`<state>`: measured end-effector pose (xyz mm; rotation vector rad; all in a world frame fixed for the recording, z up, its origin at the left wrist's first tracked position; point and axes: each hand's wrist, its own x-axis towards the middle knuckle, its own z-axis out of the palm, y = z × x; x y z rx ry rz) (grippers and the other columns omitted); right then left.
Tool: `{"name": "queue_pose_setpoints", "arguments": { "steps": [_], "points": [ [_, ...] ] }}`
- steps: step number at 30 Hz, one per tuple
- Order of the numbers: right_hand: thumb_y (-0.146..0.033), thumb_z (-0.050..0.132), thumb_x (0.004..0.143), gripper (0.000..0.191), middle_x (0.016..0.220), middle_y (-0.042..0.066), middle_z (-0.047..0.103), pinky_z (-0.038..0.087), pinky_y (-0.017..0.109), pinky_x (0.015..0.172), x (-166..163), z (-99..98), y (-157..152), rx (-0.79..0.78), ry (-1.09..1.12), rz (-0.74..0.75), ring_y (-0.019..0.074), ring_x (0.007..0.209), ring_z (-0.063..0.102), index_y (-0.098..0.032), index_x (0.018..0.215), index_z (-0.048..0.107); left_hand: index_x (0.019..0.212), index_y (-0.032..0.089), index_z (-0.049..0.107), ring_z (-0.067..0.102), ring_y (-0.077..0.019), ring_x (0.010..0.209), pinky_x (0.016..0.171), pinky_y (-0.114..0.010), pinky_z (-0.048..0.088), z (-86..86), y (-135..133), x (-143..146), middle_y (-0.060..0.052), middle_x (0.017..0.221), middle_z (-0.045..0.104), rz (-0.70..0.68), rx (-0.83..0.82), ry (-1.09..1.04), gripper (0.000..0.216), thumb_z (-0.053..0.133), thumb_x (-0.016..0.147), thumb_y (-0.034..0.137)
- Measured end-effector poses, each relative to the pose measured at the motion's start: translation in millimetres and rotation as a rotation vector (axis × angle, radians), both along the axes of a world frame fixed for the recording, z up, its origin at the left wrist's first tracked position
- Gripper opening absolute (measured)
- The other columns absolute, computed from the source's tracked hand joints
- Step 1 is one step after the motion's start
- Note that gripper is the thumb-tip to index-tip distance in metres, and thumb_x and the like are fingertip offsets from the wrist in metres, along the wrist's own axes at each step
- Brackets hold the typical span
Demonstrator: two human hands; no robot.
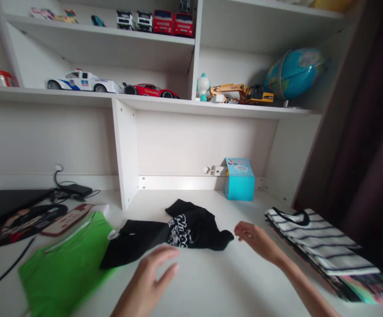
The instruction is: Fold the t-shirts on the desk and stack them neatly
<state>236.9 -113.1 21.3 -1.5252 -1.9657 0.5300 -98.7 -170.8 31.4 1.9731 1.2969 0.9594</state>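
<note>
A crumpled black T-shirt [178,233] with white print lies on the white desk [218,281]. My left hand [152,275] hovers just in front of its lower edge, fingers stretched out and empty. My right hand [255,240] reaches toward the shirt's right sleeve tip, fingers loosely curled, a small gap from the cloth, holding nothing. A bright green shirt [62,264] lies flat to the left, partly under the black one.
A stack of folded clothes topped by a white striped shirt [320,244] sits at the right. A turquoise box [240,179] stands at the back. Cables, a charger [74,190] and a dark mat [20,222] lie at the left. Toy cars and a globe [293,72] fill the shelves above.
</note>
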Motion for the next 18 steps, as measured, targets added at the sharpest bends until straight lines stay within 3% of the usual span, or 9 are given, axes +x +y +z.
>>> {"name": "queue_pose_setpoints", "arguments": {
  "steps": [2,4,6,8,10,12,15,18],
  "points": [
    [-0.030,0.038,0.082,0.021,0.080,0.003,0.067,0.048,0.028,0.069,-16.6,-2.0,-3.7,-0.012,-0.062,0.083,0.0166,0.075,0.063,-0.021,0.082,0.057,0.116,0.018,0.055,0.041,-0.0253,0.121,0.101,-0.036,0.031,11.6,25.5,4.2,-0.012,0.129,0.048,0.192,0.156,0.228,0.040,0.050,0.080,0.032],
    [-0.029,0.042,0.081,0.020,0.087,0.003,0.066,0.048,0.028,0.072,-32.4,-5.0,-5.6,-0.028,-0.093,0.142,0.0166,0.080,0.062,-0.022,0.087,0.059,0.114,0.011,0.055,0.038,-0.0337,0.121,0.097,-0.047,0.031,12.1,54.2,3.1,-0.020,0.126,0.048,0.334,0.072,0.526,0.043,0.056,0.074,0.025],
    [-0.028,0.047,0.078,0.021,0.095,0.005,0.065,0.046,0.031,0.078,-43.6,-10.7,-6.5,-0.041,-0.122,0.168,0.0186,0.087,0.060,-0.022,0.093,0.061,0.103,0.010,0.060,0.048,-0.0372,0.111,0.088,-0.050,0.037,6.0,75.6,-0.1,-0.023,0.113,0.056,0.365,-0.068,0.717,0.033,0.057,0.072,0.019],
    [-0.027,0.051,0.075,0.028,0.107,0.010,0.061,0.042,0.038,0.088,-51.1,-16.5,-6.7,-0.043,-0.157,0.164,0.0236,0.100,0.056,-0.019,0.101,0.060,0.095,0.014,0.063,0.057,-0.0338,0.099,0.083,-0.046,0.040,2.3,84.9,1.0,-0.019,0.100,0.063,0.334,-0.101,0.707,0.023,0.052,0.075,0.014],
    [-0.028,0.052,0.076,0.039,0.120,0.015,0.054,0.036,0.045,0.095,-58.4,-18.1,-7.6,-0.026,-0.167,0.136,0.0285,0.113,0.047,-0.015,0.112,0.055,0.094,0.017,0.063,0.058,-0.0302,0.099,0.086,-0.041,0.040,7.3,83.8,11.3,-0.014,0.099,0.065,0.278,-0.048,0.493,0.023,0.050,0.076,0.013],
    [-0.034,0.050,0.079,0.048,0.126,0.016,0.048,0.034,0.045,0.097,-67.5,-12.6,-11.9,0.011,-0.088,0.123,0.0285,0.117,0.043,-0.013,0.121,0.047,0.097,0.018,0.062,0.056,-0.0270,0.103,0.090,-0.037,0.039,20.2,76.5,30.9,-0.011,0.104,0.065,0.165,-0.079,0.093,0.024,0.052,0.076,0.016],
    [-0.045,0.044,0.083,0.052,0.125,0.011,0.049,0.037,0.040,0.097,-80.2,6.4,-30.7,0.097,0.145,0.082,0.0235,0.115,0.046,-0.018,0.127,0.039,0.101,0.015,0.060,0.060,-0.0240,0.097,0.089,-0.035,0.043,42.9,64.3,66.2,-0.009,0.102,0.066,-0.053,-0.348,-0.617,0.027,0.055,0.077,0.026],
    [-0.045,0.045,0.083,0.059,0.134,0.009,0.039,0.032,0.040,0.102,-83.3,22.9,-61.4,0.241,0.262,-0.021,0.0219,0.124,0.036,-0.025,0.135,0.025,0.101,0.011,0.059,0.063,-0.0228,0.089,0.086,-0.036,0.047,58.3,57.8,92.3,-0.010,0.093,0.068,-0.260,-0.624,-1.059,0.030,0.057,0.079,0.031]
  ]
}}
